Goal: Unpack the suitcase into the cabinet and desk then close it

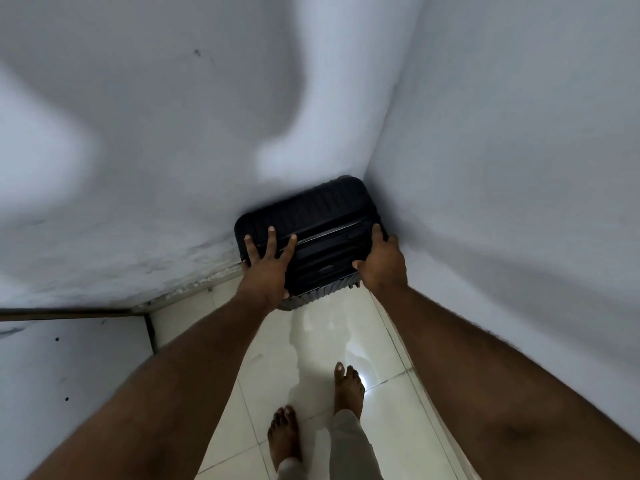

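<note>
A black hard-shell suitcase [322, 223] stands upright and zipped in the corner where two white walls meet. My left hand [268, 268] lies on its top left with the fingers spread and straight across the shell. My right hand [382, 263] grips the suitcase's right edge next to the wall, thumb on the near side and fingers curled over the far side. The lower part of the case is hidden behind my hands.
White walls [502, 168] close in on the left and right of the corner. Glossy cream floor tiles [329, 341] run back toward my bare feet [348, 389]. A white panel with a dark edge [69, 375] sits at the lower left.
</note>
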